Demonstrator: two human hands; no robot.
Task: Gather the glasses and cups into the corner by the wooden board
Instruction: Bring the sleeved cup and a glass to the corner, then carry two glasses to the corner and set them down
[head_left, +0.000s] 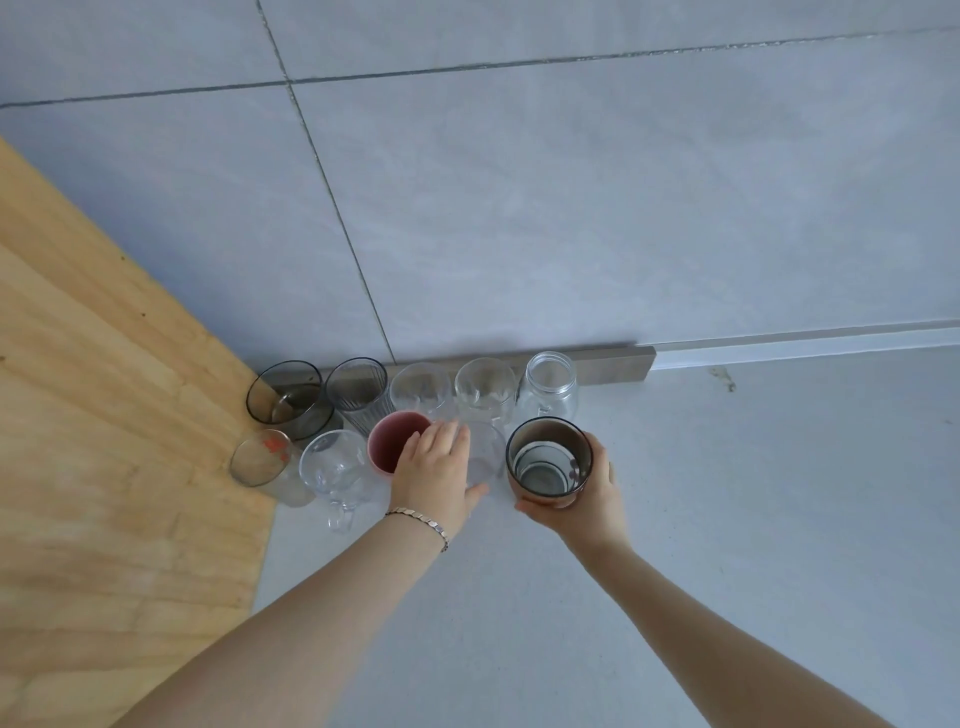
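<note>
the dark glass (549, 457) is in the right hand (582, 493), just beside the clear glass (485, 457) and a bit away from the wooden board (104, 415). if it bumps the clear glass, that one could knock the pink cup (395, 440) and others over. the right hand is wrapped around the dark glass. the left hand (434, 470) is half open, fingers resting on the clear glass.
</note>
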